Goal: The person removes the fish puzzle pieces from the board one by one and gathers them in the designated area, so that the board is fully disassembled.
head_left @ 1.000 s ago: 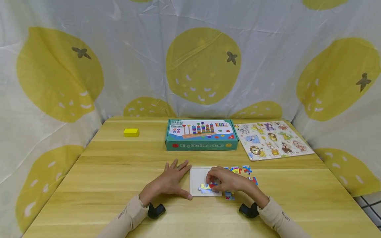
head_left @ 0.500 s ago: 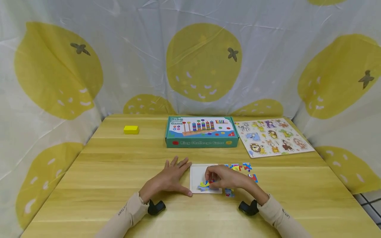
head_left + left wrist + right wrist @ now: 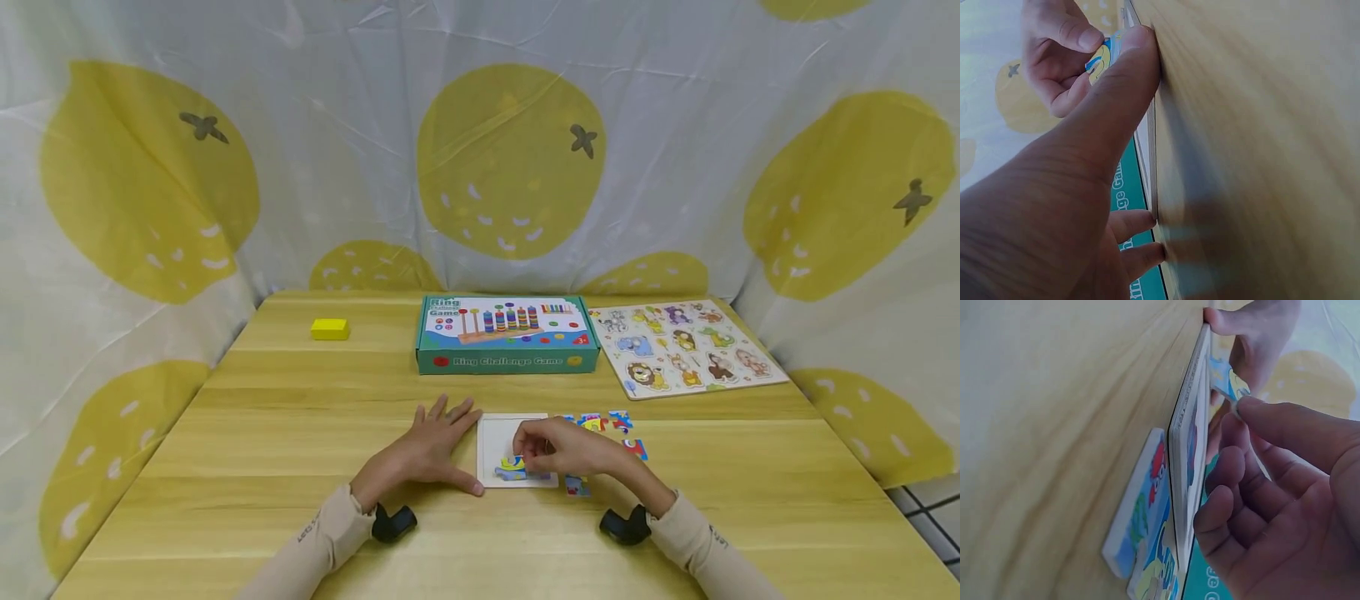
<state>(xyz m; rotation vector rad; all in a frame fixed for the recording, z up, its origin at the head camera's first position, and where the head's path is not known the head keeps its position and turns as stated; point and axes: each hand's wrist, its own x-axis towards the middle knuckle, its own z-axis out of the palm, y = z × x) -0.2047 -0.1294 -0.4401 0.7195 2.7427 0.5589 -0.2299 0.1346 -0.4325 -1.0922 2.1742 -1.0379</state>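
Observation:
My left hand (image 3: 427, 454) lies with spread fingers at the left side of a pale, square puzzle tray (image 3: 498, 427), thumb and fingertips touching its edge. Over the tray, my right hand (image 3: 566, 447) pinches a blue-and-yellow jigsaw piece (image 3: 512, 465) between thumb and finger. In the right wrist view the pinched jigsaw piece (image 3: 1222, 375) is tilted up, its far side towards the left hand. Another jigsaw piece (image 3: 1192, 447) lies inside the tray near its right side. The right hand hides part of the tray in the head view.
Several loose jigsaw pieces (image 3: 621, 420) lie just right of the tray, partly under the right forearm. Behind stands a green Ring Challenge Game box (image 3: 510, 361). An animal peg board (image 3: 678, 350) lies at the back right, a yellow block (image 3: 330, 329) at the back left.
The jigsaw piece in my right hand has gone from lying nearly flat to tilted, and the hand has shifted slightly left. My left hand has stayed at the tray's edge.

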